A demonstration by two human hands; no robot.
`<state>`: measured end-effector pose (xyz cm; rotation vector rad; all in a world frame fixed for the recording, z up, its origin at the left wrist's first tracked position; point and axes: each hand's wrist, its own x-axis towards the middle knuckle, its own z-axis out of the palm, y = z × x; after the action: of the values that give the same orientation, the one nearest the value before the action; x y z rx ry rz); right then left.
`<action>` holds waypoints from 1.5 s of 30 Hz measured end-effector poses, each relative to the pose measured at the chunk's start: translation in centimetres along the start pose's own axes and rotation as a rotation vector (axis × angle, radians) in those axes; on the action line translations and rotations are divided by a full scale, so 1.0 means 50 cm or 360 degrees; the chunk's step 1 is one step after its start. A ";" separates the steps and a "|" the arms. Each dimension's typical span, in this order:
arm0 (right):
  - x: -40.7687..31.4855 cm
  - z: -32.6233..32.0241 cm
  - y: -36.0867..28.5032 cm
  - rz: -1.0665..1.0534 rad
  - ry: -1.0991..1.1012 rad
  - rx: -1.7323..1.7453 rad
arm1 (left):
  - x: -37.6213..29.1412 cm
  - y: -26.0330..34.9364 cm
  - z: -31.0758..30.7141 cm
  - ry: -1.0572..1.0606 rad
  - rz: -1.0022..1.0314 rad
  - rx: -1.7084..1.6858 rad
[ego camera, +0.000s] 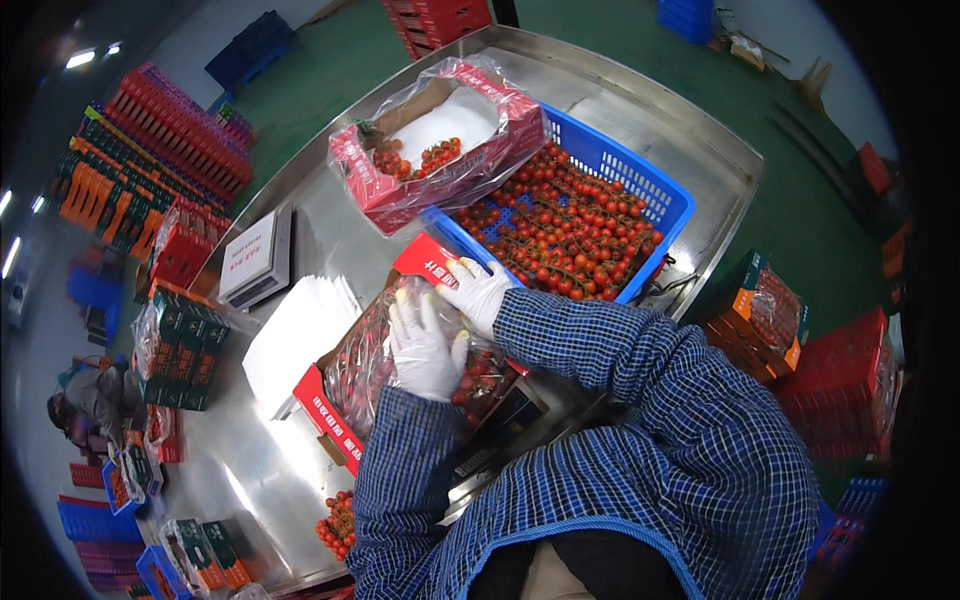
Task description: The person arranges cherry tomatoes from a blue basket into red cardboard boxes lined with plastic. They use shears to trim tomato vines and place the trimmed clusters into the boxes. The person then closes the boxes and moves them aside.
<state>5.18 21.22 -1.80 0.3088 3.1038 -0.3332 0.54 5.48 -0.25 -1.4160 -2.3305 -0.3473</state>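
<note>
Both my hands wear white gloves. My left hand [426, 346] lies flat, fingers spread, on the clear plastic film [360, 375] over cherry tomatoes in a red cardboard box [330, 420]. My right hand [478, 294] rests at the box's far corner, by its red end flap [424, 257], fingers slightly apart. Just beyond, a blue plastic basket [679, 199] holds cherry tomatoes on the vine [577, 232]. A second red box [517, 124], wrapped in clear plastic, leans on the basket's rim; white paper and a few tomatoes lie inside it.
White paper sheets [296, 341] and a white-topped scale [251, 251] stand left on the steel table [217, 450]. Loose tomatoes [337, 525] lie near the front edge. Stacked green cartons [180, 349] stand at the left, a filled box [772, 307] at the right. Another person [97, 397] is far left.
</note>
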 end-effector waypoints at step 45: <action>-0.161 -0.003 0.036 0.0839 0.0167 0.2157 | -0.325 -0.397 -0.194 -0.0003 -0.1293 -0.2277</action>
<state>13.42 21.40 -1.84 1.0552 2.1504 -2.2758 -8.44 -20.41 0.95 -0.6218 -2.4909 -2.5455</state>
